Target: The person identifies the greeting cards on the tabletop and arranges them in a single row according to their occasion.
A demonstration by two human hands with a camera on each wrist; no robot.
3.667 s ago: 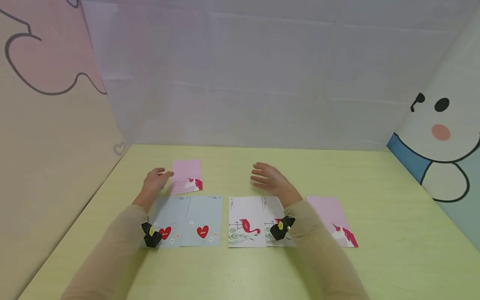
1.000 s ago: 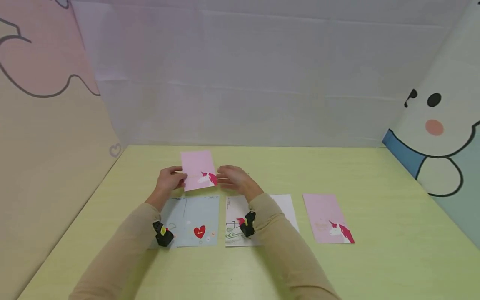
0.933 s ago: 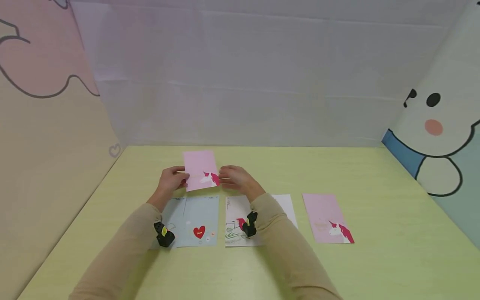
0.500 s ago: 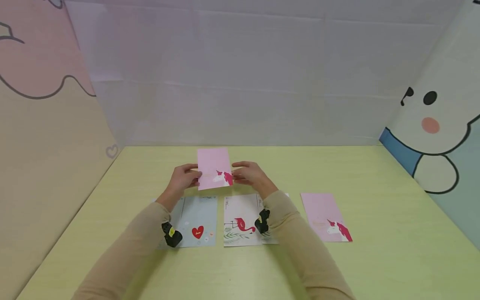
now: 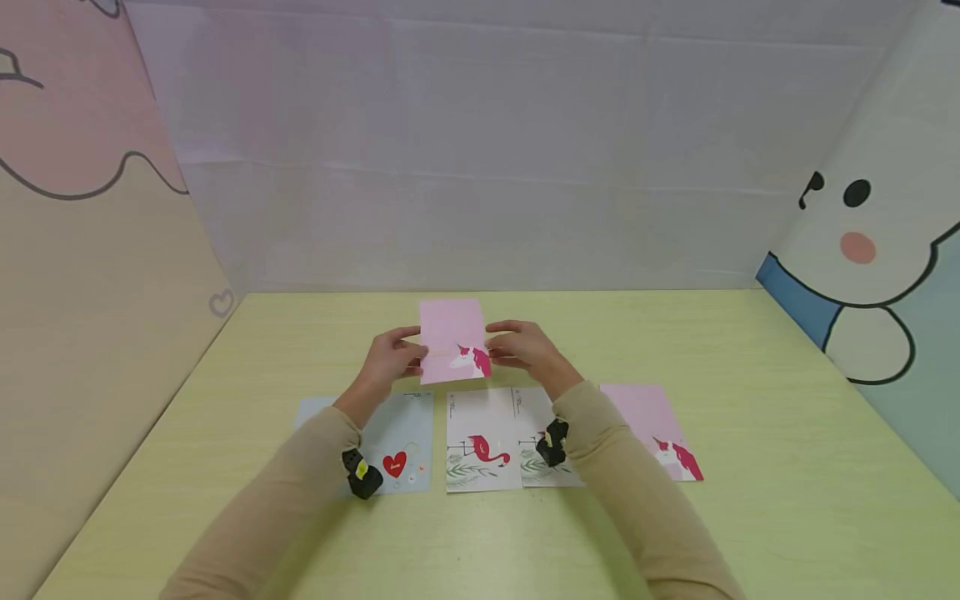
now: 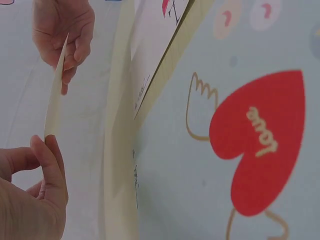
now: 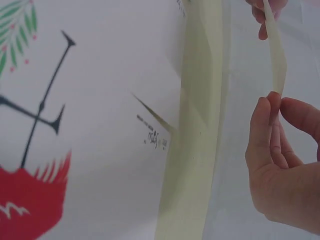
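Observation:
A pink unicorn card (image 5: 450,329) is held upright and slightly tilted above the table, behind the row of cards. My left hand (image 5: 388,362) pinches its left edge between thumb and fingers. At the opposite edge, the thumb and fingertips of my right hand (image 5: 528,348) pinch the card lightly. Edge-on, the card (image 6: 56,90) looks thin and slightly bowed in the left wrist view. The right wrist view shows the card (image 7: 277,55) between the fingertips of both hands.
Two light blue heart cards (image 5: 408,425) lie at the left, partly under my left sleeve. Beside them are two white flamingo cards (image 5: 480,417). A second pink unicorn card (image 5: 645,417) lies to the right, partly covered by my right sleeve. Walls enclose the yellow table (image 5: 787,433).
The pink card, once flat at the back left, has been picked up and carried to the right. Both hands have moved right with it, and the right hand has come to its edge.

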